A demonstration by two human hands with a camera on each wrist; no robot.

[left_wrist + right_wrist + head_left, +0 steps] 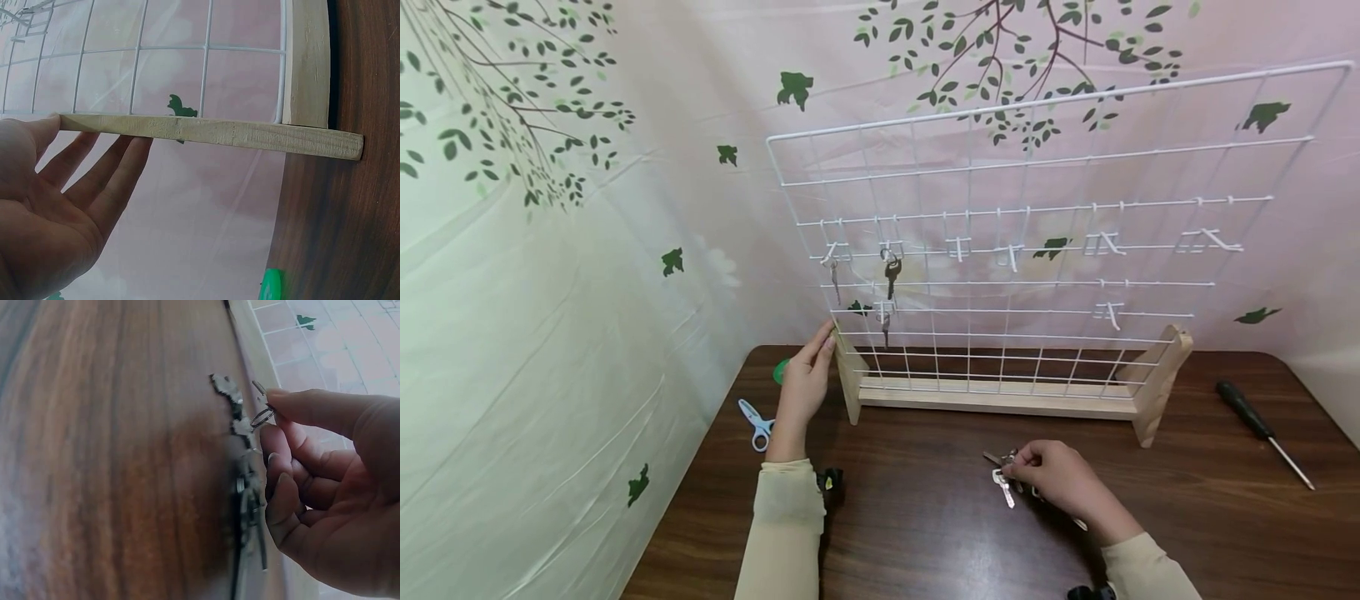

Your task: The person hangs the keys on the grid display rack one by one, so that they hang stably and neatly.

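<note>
A white wire grid rack [940, 250] stands on a wooden base. At its left end, my left hand [805, 387] grips the wooden side board [206, 132], thumb on one face and fingers on the other. My right hand [1060, 475] is low over the table in front of the rack. Its thumb and index finger pinch a small metal key ring [263, 417]. Several loose keys [1004, 490] lie by those fingertips, partly hidden by the hand. On the rack's left hooks hang a dark key [892, 277], a silver key [836, 282] and a lower key [885, 330].
Bare white hooks [1108, 243] line the rack's middle and right. Light blue scissors [756, 425] and a green round thing [780, 372] lie left of the stand. A black-handled screwdriver [1247, 412] is at the right. Behind the dark wood table [910, 508] hangs a leaf-patterned curtain.
</note>
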